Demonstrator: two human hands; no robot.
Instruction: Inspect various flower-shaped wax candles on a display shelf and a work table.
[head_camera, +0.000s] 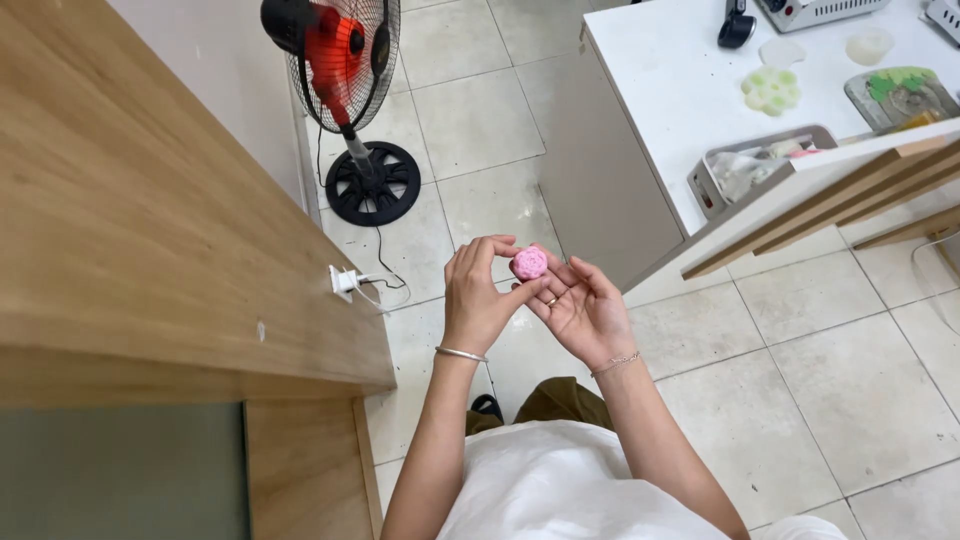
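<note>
A small round pink flower-shaped piece (529, 263) is held up between both my hands, above the tiled floor. My left hand (480, 298) pinches it from the left with thumb and fingertips; a thin bangle circles that wrist. My right hand (585, 310) lies palm up to the right, its fingertips touching the pink piece from below; it wears a ring and a chain bracelet.
A wooden counter (150, 220) fills the left side. A standing fan with red blades (345, 60) stands on the floor beyond, with a wall plug (343, 281) below it. A white table (680, 90) at upper right carries green flower-shaped pieces (771, 90), trays and moulds.
</note>
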